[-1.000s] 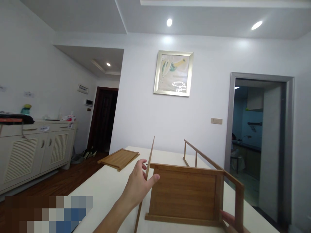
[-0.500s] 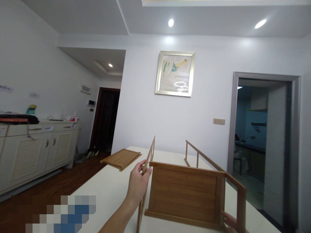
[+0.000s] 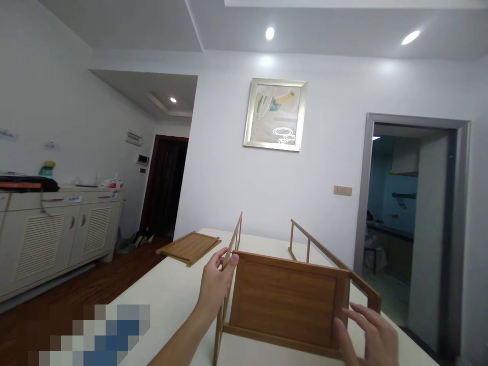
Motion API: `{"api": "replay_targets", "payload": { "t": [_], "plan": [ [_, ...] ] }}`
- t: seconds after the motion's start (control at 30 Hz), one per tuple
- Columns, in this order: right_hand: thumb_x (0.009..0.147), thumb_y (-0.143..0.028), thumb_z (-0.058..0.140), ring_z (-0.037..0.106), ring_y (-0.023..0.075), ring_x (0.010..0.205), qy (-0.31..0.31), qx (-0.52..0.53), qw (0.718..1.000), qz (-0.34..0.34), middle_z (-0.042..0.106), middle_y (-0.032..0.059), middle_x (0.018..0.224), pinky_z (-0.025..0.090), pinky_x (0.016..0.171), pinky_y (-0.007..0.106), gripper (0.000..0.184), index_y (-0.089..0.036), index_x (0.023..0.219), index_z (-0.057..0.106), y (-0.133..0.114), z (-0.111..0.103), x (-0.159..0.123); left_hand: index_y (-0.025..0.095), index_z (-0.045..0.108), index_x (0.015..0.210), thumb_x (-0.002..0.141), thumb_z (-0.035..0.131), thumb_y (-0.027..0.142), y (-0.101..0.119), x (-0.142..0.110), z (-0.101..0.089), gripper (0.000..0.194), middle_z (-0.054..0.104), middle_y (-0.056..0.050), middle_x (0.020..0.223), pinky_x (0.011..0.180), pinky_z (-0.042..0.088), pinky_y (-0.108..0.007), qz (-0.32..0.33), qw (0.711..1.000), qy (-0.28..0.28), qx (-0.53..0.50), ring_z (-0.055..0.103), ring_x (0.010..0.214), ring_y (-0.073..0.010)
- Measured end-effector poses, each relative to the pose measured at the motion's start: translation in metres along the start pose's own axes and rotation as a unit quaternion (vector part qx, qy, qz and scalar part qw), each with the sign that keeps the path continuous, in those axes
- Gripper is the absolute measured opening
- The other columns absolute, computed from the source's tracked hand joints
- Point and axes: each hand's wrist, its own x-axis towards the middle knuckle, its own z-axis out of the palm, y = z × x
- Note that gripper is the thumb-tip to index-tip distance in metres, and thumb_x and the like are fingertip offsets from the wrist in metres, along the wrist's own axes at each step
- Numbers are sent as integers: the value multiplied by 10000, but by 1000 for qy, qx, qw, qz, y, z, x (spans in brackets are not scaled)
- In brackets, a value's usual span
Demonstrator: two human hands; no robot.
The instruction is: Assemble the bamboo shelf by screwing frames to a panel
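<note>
A brown wooden panel (image 3: pixel 284 300) stands on edge on the white table (image 3: pixel 152 307), between two wooden side frames. My left hand (image 3: pixel 215 282) is closed round the upper rail of the left side frame (image 3: pixel 219 333), beside the panel's top left corner. At the panel's right edge, my right hand (image 3: pixel 369 338) has its fingers apart, just in front of the right side frame (image 3: pixel 326 250). Whether its thumb touches the panel I cannot tell. The lower part of the right frame is hidden behind this hand.
More wooden panels (image 3: pixel 190 247) lie flat at the table's far left. A white cabinet (image 3: pixel 63 229) stands along the left wall, with shoes (image 3: pixel 142 239) on the floor past it. To the right is a doorway (image 3: pixel 392 244). A framed picture (image 3: pixel 275 114) hangs ahead.
My right hand has come up from low behind the right frame's near end, its fingers now apart. The panel and right frame have shifted slightly left. My left hand keeps its grip.
</note>
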Motion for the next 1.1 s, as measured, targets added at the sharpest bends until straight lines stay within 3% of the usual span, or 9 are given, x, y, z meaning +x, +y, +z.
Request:
{"api": "replay_targets", "payload": {
  "t": [0.1, 0.2, 0.27, 0.43, 0.63, 0.77, 0.9, 1.1],
  "plan": [
    [829, -361, 567, 507, 336, 1122, 41, -70, 997, -12, 559, 145, 1141, 295, 1010, 593, 255, -183, 1009, 594, -28, 19, 37, 144, 544, 1125, 749, 567, 627, 2, 2, -3, 612, 518, 49, 600, 345, 238, -172, -21, 998, -22, -51, 333, 365, -33],
    [839, -340, 557, 483, 365, 1148, 81, -99, 992, 21, 542, 186, 1145, 312, 982, 607, 274, -139, 1022, 594, -42, 30, 64, 142, 576, 979, 746, 552, 651, 3, 5, -5, 561, 514, 44, 576, 332, 220, -168, -34, 997, -24, -65, 320, 349, -27],
    [838, -304, 561, 488, 353, 1140, 88, -83, 993, 2, 558, 182, 1119, 328, 980, 591, 259, -133, 1030, 586, -50, 34, 71, 145, 579, 940, 742, 556, 653, 3, 5, -3, 545, 513, 44, 576, 331, 218, -164, -33, 998, -20, -59, 320, 349, -24],
    [867, -193, 506, 566, 231, 1022, -26, 45, 990, -130, 652, 80, 1004, 340, 1026, 495, 194, -194, 1046, 582, -91, 53, 74, 149, 571, 1029, 752, 554, 639, 2, 1, 3, 563, 527, 42, 621, 341, 242, -159, -31, 995, -16, -93, 333, 367, -22],
    [919, -228, 431, 581, 223, 926, -127, 76, 983, -106, 678, 66, 939, 306, 1028, 488, 193, -201, 1019, 594, -141, 93, 88, 147, 550, 1105, 771, 576, 571, -9, 11, -1, 540, 584, 9, 679, 358, 317, -174, -55, 988, -18, -142, 426, 379, -41],
    [923, -245, 434, 574, 206, 782, -187, 84, 975, -87, 652, 39, 790, 363, 919, 435, 176, -213, 880, 602, -144, 106, 93, 157, 547, 968, 731, 648, 510, -16, 23, -4, 436, 599, 12, 675, 383, 384, -191, -60, 987, -33, -142, 495, 409, -64],
    [917, -257, 468, 564, 193, 777, -245, 130, 959, -59, 647, 30, 781, 372, 767, 338, 180, -217, 837, 625, -135, 110, 96, 165, 514, 810, 717, 649, 532, -19, 28, -3, 402, 597, 13, 663, 359, 369, -191, -67, 990, -44, -120, 486, 391, -62],
    [921, -263, 465, 559, 194, 796, -268, 154, 951, -27, 657, 32, 790, 339, 768, 325, 213, -225, 834, 655, -129, 109, 101, 163, 547, 759, 676, 681, 546, -17, 34, -1, 414, 535, 42, 574, 392, 360, -195, -69, 992, -54, -88, 467, 409, -67]
  ]
}}
